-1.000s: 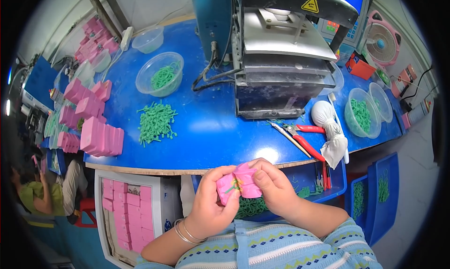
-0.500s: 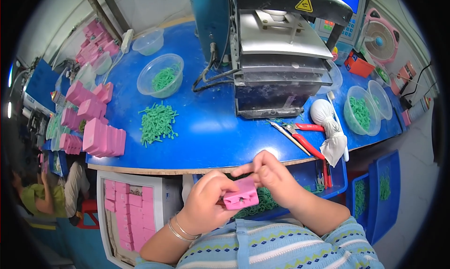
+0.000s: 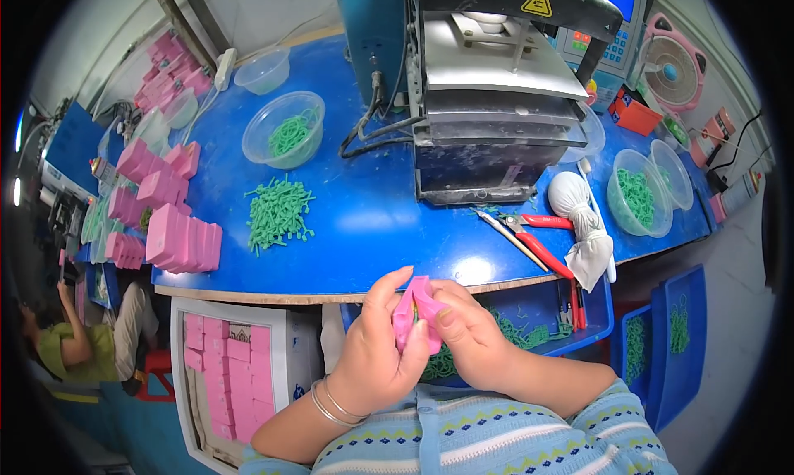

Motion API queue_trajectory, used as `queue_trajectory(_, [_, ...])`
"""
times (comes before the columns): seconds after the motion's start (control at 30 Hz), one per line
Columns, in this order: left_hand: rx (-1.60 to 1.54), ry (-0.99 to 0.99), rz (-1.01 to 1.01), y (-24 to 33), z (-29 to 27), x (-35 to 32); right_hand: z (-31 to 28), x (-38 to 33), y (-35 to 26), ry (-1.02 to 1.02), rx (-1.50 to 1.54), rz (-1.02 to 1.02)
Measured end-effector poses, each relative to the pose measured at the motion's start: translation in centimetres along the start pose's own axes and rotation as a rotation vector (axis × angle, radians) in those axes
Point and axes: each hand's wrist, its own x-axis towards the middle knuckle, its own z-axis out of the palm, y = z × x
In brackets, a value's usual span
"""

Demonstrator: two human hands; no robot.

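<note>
Between both hands, just in front of the table edge, is a pink rubber mold (image 3: 422,292). My left hand (image 3: 376,351) wraps its left side, with the thumb pressed on the front. My right hand (image 3: 471,334) grips its right side, thumb on the near face. The mold is spread apart at the top into a narrow gap, where a small yellowish-green bit shows; the rest of its inside is hidden. Below and behind the hands, a blue tray (image 3: 600,330) holds green pieces (image 3: 521,330).
The blue table (image 3: 364,235) bears a green pile (image 3: 279,213), a clear bowl (image 3: 260,136), stacked pink molds (image 3: 178,239) and a press machine (image 3: 496,103). At right lie red-handled cutters (image 3: 542,247), a white cloth bundle (image 3: 579,218) and another bowl (image 3: 637,206). A person (image 3: 70,343) sits at far left.
The pink mold has been turned upright and is now pulled apart at the top. My right hand has come down from beside it to grip its right side.
</note>
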Motion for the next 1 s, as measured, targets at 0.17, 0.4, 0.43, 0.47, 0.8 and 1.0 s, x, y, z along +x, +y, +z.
queue_trajectory(0.17, [0.146,0.114,-0.080,-0.1,-0.4,-0.5,0.1,0.0,0.4,0.088,0.439,0.296])
queue_trajectory(0.4, [-0.103,0.099,-0.224,-1.9,-0.5,-1.0,-0.7,0.6,-1.2,0.119,0.933,0.526])
queue_trajectory(0.43, [-0.165,0.108,-0.161,-2.1,-0.4,-0.8,-0.5,0.5,-1.6,0.111,0.932,0.526])
queue_trajectory(0.47, [-0.226,0.118,-0.098,-2.3,-0.4,-0.6,-0.2,0.1,-1.9,0.122,0.841,0.517])
queue_trajectory(0.8, [-1.428,0.276,-0.383,-0.8,-0.4,0.8,-0.7,-0.8,-0.3,-0.330,0.464,0.415])
queue_trajectory(1.0, [-1.404,0.302,-0.495,-1.0,-0.5,0.2,-1.9,-0.1,-1.4,-0.150,-0.190,-0.051])
